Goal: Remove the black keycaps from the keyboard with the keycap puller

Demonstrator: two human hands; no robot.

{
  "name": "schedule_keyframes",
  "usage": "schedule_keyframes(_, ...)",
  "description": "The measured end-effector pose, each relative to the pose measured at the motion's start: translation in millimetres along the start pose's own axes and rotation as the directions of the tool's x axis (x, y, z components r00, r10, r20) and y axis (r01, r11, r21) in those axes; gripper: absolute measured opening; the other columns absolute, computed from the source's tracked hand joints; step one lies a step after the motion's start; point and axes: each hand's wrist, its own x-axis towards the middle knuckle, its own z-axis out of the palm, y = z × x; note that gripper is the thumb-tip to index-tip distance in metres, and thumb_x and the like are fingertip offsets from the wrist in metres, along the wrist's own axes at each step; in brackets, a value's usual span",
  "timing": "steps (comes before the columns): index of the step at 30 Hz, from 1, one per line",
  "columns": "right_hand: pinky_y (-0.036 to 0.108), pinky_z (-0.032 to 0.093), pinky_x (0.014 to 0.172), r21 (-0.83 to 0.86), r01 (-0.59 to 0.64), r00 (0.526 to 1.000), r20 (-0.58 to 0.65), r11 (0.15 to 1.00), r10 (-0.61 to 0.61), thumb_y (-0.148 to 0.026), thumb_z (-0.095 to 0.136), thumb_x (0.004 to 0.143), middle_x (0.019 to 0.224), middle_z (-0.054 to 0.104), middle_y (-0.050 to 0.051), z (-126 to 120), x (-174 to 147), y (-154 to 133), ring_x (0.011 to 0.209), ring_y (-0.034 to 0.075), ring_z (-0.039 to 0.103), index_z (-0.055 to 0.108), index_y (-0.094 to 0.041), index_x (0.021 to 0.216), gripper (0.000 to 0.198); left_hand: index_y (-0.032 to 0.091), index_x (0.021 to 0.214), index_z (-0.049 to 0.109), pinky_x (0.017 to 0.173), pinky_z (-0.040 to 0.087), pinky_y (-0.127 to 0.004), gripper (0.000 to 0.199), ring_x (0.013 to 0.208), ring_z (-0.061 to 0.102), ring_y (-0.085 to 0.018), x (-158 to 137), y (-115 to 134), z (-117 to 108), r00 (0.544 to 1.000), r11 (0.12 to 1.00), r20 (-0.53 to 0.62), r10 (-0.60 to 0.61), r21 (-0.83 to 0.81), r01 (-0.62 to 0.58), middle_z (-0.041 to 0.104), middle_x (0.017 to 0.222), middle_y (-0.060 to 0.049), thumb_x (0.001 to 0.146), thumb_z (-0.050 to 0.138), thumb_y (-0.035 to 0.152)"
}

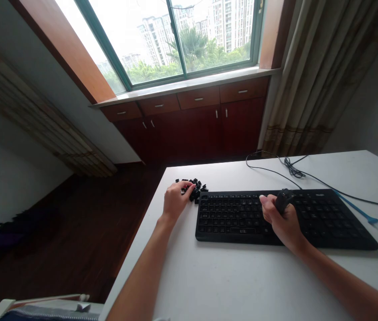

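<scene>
Looking down at the bench [209,276], we see two hands at work around a keyboard [229,214]. The keyboard lies flat across the middle of the white top, its long sides running left to right. The left hand [174,199] reaches to a small heap of black keycaps [197,189] at the keyboard's far left corner; its thumb and forefinger are nearly together among the pieces, though we cannot tell whether they pinch one. The right hand [284,223] is curled around a dark tool [284,199], whose head rises above the fist, over the keyboard right of its centre. We cannot tell whether this hand touches the keys beneath. Behind the keyboard we note a black cable [291,167], partly bunched, trailing toward the right edge. A blue brush [356,208] lies just beyond the keyboard's right end. Past the bench, we find a red-brown cabinet [189,129] below a window [182,40], with curtains [296,89] on either side.
</scene>
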Motion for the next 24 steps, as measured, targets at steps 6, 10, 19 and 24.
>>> schedule_keyframes(6, 0.029, 0.022, 0.046, 0.077, -0.010, 1.000, 0.022, 0.997, 0.008, -0.047, 0.065, 0.094, 0.053, 0.033, -0.005, 1, 1, -3, 0.049, 0.010, 0.028, 0.037, -0.023, 0.059, 0.052, 0.022, 0.104, 0.072, 0.100, 0.051, -0.042, 0.022, 0.107, 0.067, -0.024, -11, 34, 3, 0.992, 0.991, 0.012, 0.124, -0.049, -0.123, 0.074, 0.111, -0.006, 0.100, 0.057, 0.038)
schedule_keyframes(10, 0.028, 0.019, 0.044, 0.231, -0.034, 0.998, 0.054, 0.972, 0.022, -0.045, 0.066, 0.095, 0.053, 0.031, -0.006, 3, 4, -7, 0.046, 0.009, 0.026, 0.037, -0.022, 0.058, 0.052, 0.023, 0.108, 0.070, 0.100, 0.051, -0.042, 0.016, 0.107, 0.066, -0.022, -22, 66, 8, 0.952, 0.944, 0.058, 0.300, -0.164, -0.288, 0.073, 0.112, -0.005, 0.099, 0.059, 0.030)
schedule_keyframes(19, 0.030, 0.046, 0.068, 0.024, 0.011, 0.997, 0.074, 1.000, -0.012, -0.056, 0.053, 0.098, 0.069, 0.060, 0.002, 4, 41, -37, 0.066, 0.015, 0.056, 0.066, -0.019, 0.072, 0.047, 0.023, 0.118, 0.065, 0.093, 0.051, -0.040, 0.021, 0.105, 0.065, -0.023, -13, 105, 31, 0.781, 0.815, 0.246, 0.574, -0.263, -0.516, 0.072, 0.113, -0.006, 0.100, 0.058, 0.030)
schedule_keyframes(24, 0.028, 0.046, 0.064, 0.014, 0.046, 0.994, 0.095, 0.999, -0.047, -0.060, 0.054, 0.096, 0.073, 0.059, 0.001, 16, 70, -43, 0.069, 0.015, 0.056, 0.072, -0.018, 0.086, 0.047, 0.022, 0.122, 0.062, 0.097, 0.051, -0.041, 0.024, 0.109, 0.063, -0.024, -9, 112, 44, 0.849, 0.870, 0.227, 0.477, -0.259, -0.419, 0.070, 0.117, -0.007, 0.102, 0.055, 0.033)
